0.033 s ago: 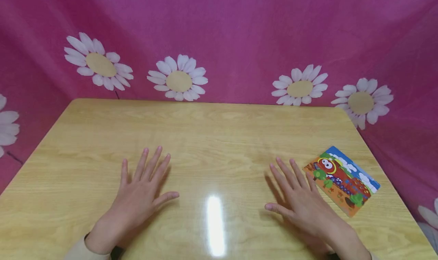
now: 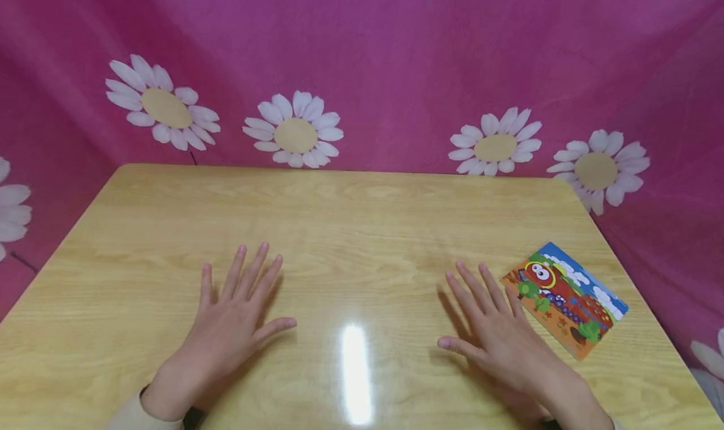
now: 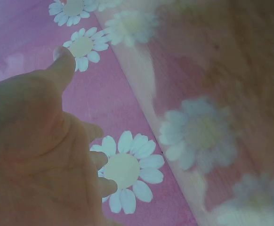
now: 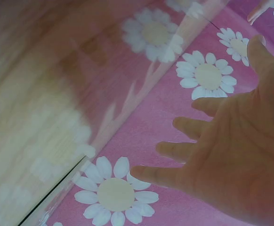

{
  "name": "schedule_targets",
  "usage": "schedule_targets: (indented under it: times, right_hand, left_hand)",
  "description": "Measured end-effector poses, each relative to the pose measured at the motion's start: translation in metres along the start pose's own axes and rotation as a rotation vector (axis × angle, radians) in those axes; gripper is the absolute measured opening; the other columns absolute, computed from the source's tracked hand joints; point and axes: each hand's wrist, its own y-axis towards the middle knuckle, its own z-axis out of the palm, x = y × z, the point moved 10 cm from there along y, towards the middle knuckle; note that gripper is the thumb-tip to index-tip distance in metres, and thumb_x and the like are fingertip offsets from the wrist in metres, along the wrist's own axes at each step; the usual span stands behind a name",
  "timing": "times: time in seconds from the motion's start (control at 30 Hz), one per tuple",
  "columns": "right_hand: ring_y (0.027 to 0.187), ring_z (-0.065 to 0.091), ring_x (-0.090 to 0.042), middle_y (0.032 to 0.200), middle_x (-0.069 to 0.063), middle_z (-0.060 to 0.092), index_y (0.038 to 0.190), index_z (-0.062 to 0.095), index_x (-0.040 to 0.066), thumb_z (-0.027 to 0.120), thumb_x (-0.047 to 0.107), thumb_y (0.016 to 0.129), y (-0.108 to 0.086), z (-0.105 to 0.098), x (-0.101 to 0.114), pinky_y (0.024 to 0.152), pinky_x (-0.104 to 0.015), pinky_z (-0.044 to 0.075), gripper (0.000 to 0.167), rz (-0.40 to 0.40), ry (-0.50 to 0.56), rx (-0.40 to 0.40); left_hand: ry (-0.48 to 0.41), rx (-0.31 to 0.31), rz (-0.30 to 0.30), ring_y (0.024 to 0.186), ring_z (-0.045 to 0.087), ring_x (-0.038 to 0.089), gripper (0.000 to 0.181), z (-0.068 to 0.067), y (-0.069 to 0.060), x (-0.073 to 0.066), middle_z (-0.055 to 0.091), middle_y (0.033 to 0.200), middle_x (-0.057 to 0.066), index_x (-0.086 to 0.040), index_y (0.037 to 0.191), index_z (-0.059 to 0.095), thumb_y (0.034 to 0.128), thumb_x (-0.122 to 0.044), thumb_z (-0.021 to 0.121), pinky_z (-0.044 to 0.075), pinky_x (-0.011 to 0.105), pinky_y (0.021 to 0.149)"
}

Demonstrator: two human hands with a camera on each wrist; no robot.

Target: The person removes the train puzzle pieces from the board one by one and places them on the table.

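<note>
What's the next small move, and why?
Probably shift the right grip slightly rightward toward the picture card. Its fingers are spread and hold nothing, and the card lies flat on the table just to its right. The left grip is also empty, but farther from the card.

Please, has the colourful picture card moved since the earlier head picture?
No. Judged against the right edge of the table, the picture card shows no visible shift.

Head view downward; wrist views close; cloth shared.
</note>
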Motion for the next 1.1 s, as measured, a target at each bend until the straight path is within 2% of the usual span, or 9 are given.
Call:
schedule_targets:
  times: [0.2,0.43,0.63,0.83,0.93,1.1]
  right_hand:
    - [0.149,-0.003,-0.034,0.165,-0.003,0.002,0.159,0.008,0.023,0.060,0.056,0.091,0.000,-0.001,0.001,0.108,-0.071,0.006,0.092,-0.021,-0.006,-0.018]
    - [0.149,-0.002,-0.032,0.165,0.000,0.001,0.159,0.009,0.024,0.061,0.055,0.092,0.000,-0.005,0.003,0.110,-0.068,0.008,0.091,-0.029,-0.010,-0.024]
    - [0.149,0.001,-0.032,0.165,-0.002,0.005,0.159,0.011,0.023,0.059,0.055,0.092,-0.005,-0.007,-0.004,0.110,-0.067,0.013,0.089,-0.015,-0.036,-0.015]
    - [0.148,0.003,-0.035,0.164,-0.006,0.009,0.159,0.013,0.020,0.057,0.056,0.093,-0.011,-0.002,-0.020,0.108,-0.069,0.015,0.087,0.028,-0.016,0.029]
    - [0.148,0.002,-0.036,0.164,-0.007,0.009,0.159,0.012,0.020,0.056,0.056,0.094,-0.016,0.000,-0.031,0.109,-0.068,0.013,0.087,0.057,0.007,0.043]
    - [0.148,0.004,-0.036,0.163,-0.010,0.011,0.159,0.014,0.017,0.062,0.049,0.093,-0.028,-0.005,-0.054,0.109,-0.068,0.011,0.088,0.064,0.012,-0.011]
  left_hand:
    - [-0.013,0.008,-0.002,0.149,-0.010,0.031,0.089,0.003,0.002,0.002,-0.003,0.165,0.006,-0.013,0.158,0.019,0.0915,-0.061,0.055,-0.013,0.067,0.107]
    - [-0.027,0.004,0.001,0.149,-0.010,0.029,0.087,0.001,0.003,0.003,0.000,0.165,0.006,-0.014,0.158,0.021,0.0918,-0.061,0.055,-0.012,0.067,0.108]
    - [-0.047,0.006,0.059,0.149,0.000,0.033,0.086,0.006,0.012,-0.009,0.003,0.165,0.007,-0.014,0.157,0.024,0.0913,-0.062,0.053,-0.003,0.071,0.107]
    - [-0.115,0.036,0.160,0.150,0.000,0.029,0.086,0.009,0.028,-0.037,0.006,0.164,0.006,-0.011,0.157,0.025,0.0915,-0.057,0.057,-0.001,0.069,0.109]
    - [-0.143,0.071,0.236,0.149,0.001,0.029,0.084,0.013,0.038,-0.059,0.008,0.164,0.007,-0.010,0.156,0.025,0.0924,-0.055,0.057,-0.001,0.068,0.110]
    - [-0.115,0.165,0.358,0.149,0.003,0.028,0.084,0.027,0.061,-0.102,0.007,0.164,0.005,-0.012,0.157,0.023,0.0935,-0.058,0.053,-0.001,0.066,0.111]
